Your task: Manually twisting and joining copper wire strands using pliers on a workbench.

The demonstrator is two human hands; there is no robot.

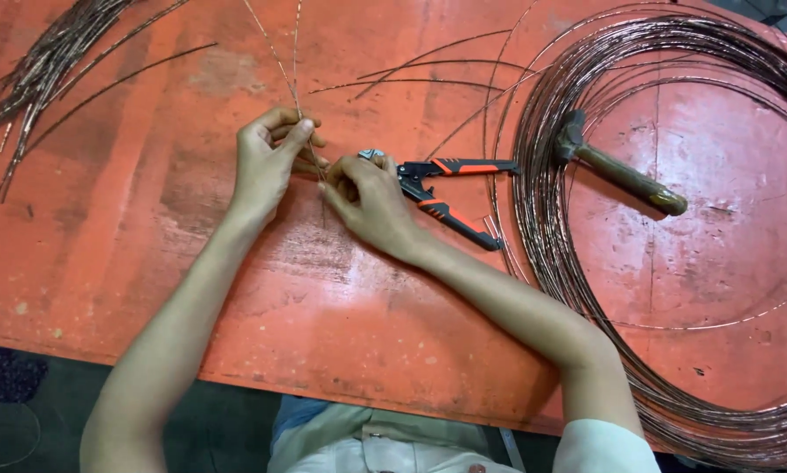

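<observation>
1. A bundle of cut wires (38, 74) lies at the far left of the table (130, 263), well to the left of the pliers, its strands fanning out toward the table's far edge.
2. The left hand (266, 166) sits just left of the pliers. Its thumb and fingers are pinched on two thin wire strands (288, 57), gripping them near their lower ends.
3. The strands rise from that pinch toward the far edge of the table, spreading slightly apart, up and to the left of the pliers.
4. The right hand (371, 201) lies against the left side of the pliers, partly covering their head. Its fingers are curled and meet the lower ends of the same strands, right next to the left hand's fingers. Whether it grips them firmly cannot be told.
5. The pliers (446, 188), black with orange grips, lie flat on the table with handles spread open and pointing right.
6. A few loose curved wires (428, 66) lie beyond the pliers, toward the far edge.
7. A large coil of wire (577, 263) lies to the right of the pliers; its nearest loops touch the handle tips.
8. A hammer (617, 166) lies inside the coil, to the right of the pliers, its head close to the coil's left loops.
</observation>
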